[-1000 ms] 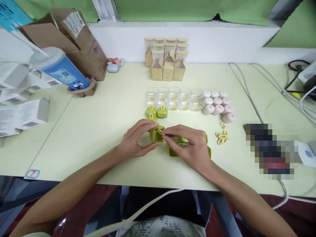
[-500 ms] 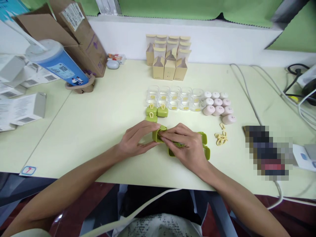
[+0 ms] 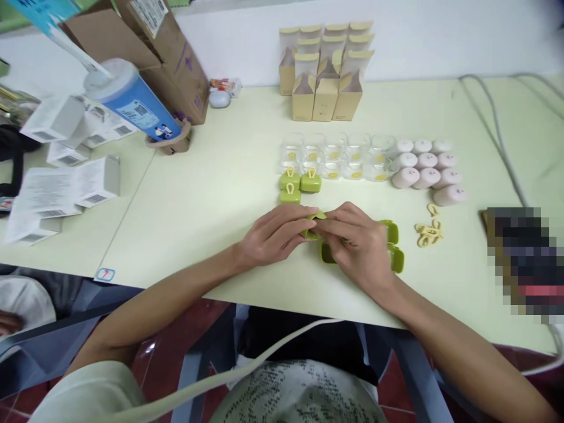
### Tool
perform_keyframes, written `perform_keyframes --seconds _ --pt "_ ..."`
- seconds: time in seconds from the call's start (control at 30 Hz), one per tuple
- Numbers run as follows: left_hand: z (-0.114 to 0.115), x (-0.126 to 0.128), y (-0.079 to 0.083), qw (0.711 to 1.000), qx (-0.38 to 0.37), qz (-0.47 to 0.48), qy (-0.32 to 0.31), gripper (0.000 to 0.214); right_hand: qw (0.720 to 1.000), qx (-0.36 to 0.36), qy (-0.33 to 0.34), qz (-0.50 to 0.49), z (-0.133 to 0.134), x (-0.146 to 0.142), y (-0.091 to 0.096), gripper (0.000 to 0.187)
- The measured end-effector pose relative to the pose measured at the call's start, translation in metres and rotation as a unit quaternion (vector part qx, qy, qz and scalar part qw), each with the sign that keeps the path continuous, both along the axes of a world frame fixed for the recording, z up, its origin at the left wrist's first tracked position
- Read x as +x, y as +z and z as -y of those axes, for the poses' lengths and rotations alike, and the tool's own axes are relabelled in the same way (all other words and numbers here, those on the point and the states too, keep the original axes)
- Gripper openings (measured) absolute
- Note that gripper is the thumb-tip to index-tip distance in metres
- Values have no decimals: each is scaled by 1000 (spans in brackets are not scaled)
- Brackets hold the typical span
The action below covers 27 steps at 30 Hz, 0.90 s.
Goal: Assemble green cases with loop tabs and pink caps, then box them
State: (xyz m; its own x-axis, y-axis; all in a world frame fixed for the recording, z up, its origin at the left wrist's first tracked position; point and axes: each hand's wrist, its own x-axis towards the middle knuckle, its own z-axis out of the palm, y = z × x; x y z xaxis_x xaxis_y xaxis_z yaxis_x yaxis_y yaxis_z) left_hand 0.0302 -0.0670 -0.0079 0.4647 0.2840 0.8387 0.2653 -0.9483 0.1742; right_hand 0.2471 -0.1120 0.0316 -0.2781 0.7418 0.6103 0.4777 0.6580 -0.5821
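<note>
In the head view, the left hand (image 3: 274,237) grasps a green case (image 3: 310,235), fingers and thumb about its left side. The right hand (image 3: 359,242) has its fingertips against the case's right side; whether they pinch anything is hidden. Right of the case, partly covered by the right hand, open cases (image 3: 390,232) rest on the bench (image 3: 211,226), too hidden to count. Just beyond the case sit 3 closed cases (image 3: 311,184), each topped by a yellow loop. Behind these, farther from the case, are clear cups (image 3: 356,154) with yellow labels. Beyond and right of the case stand 10 pale capsules (image 3: 426,160); loose loops (image 3: 428,233) lie well to its right. Farthest beyond the case are tan boxes (image 3: 326,98), 3 in front, flaps raised. Well left of the case, farther back, are a blue tumbler (image 3: 141,110), a carton (image 3: 187,76) and white boxes (image 3: 99,182).
</note>
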Motion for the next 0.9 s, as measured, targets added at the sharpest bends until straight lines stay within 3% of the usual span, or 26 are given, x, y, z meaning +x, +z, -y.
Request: perform_keyframes --seconds 0.17,0.27,0.33,0.4,0.47,0.57,0.67,0.73,0.9 --pt "0 9 12 998 -48 24 -20 47 994 -57 -56 -77 -1 7 7 13" --pt "-1 16 19 997 -74 22 -30 49 977 -123 -105 -141 -5 17 13 27" --pt "-4 21 24 997 -71 15 -41 55 964 -191 -50 -176 -9 22 15 37" --pt "-9 24 29 996 -78 -6 -53 61 944 -262 31 -200 -13 25 16 37" --pt "-14 26 36 992 -112 -19 -63 68 924 -297 64 -233 -14 25 15 36" --pt "-19 26 43 971 -218 60 -79 57 910 -289 42 -294 -14 24 15 35" --pt "-15 25 43 919 -355 135 -105 28 908 -276 41 -314 -12 21 16 34" --pt "-9 26 42 888 -429 121 -109 26 911 -284 58 -293 -9 19 16 30" --pt "-4 24 45 873 -468 101 -89 30 941 -253 53 -217 -5 15 15 6"
